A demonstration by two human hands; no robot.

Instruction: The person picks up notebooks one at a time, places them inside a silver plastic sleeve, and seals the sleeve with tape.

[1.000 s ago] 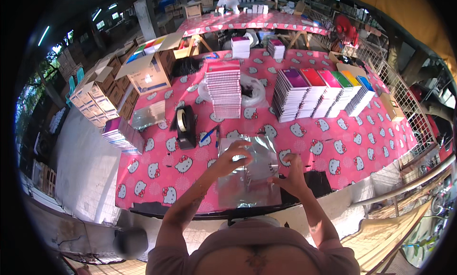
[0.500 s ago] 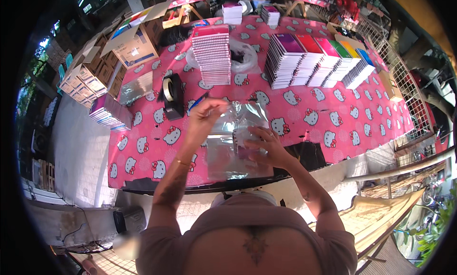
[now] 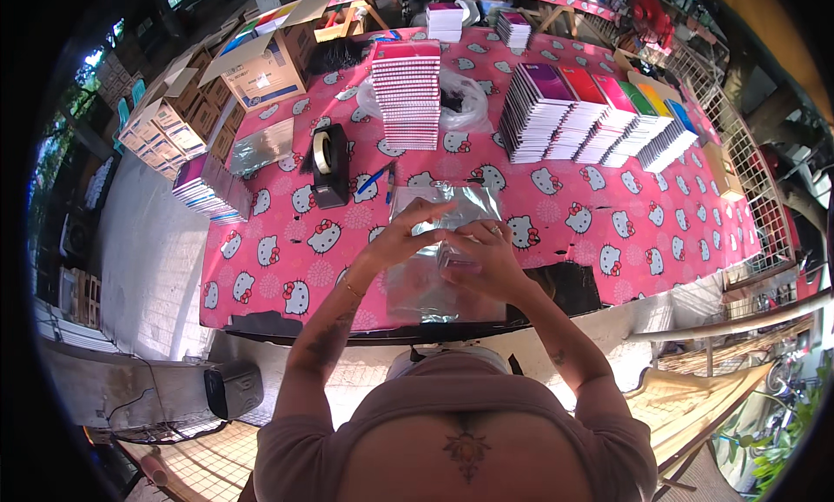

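My left hand (image 3: 415, 235) is over clear plastic sheeting (image 3: 434, 304) at the table's near edge, its fingers and thumb curled in toward my right hand. Whatever lies between its fingertips is too small to make out. My right hand (image 3: 486, 257) is bent over the same plastic, fingertips almost meeting the left ones. Beneath its fingers shows part of a small dark-edged thing (image 3: 453, 259), mostly hidden. Just beyond the left hand lie a blue pen (image 3: 372, 181) and another slim pen-like thing (image 3: 390, 182). A black tape dispenser (image 3: 331, 168) stands farther left.
A tall stack of spiral notebooks (image 3: 407, 98) stands ahead, with several coloured notebook stacks (image 3: 547, 115) to the right. More plastic sleeves (image 3: 262, 146) and a notebook pile (image 3: 211, 188) are at left, near cardboard boxes (image 3: 261, 72). A pink patterned cloth (image 3: 556, 220) covers the table.
My left hand has come down and right, from the plastic's far left corner to beside my right hand. The right fingers have drawn together. The pens now show uncovered.
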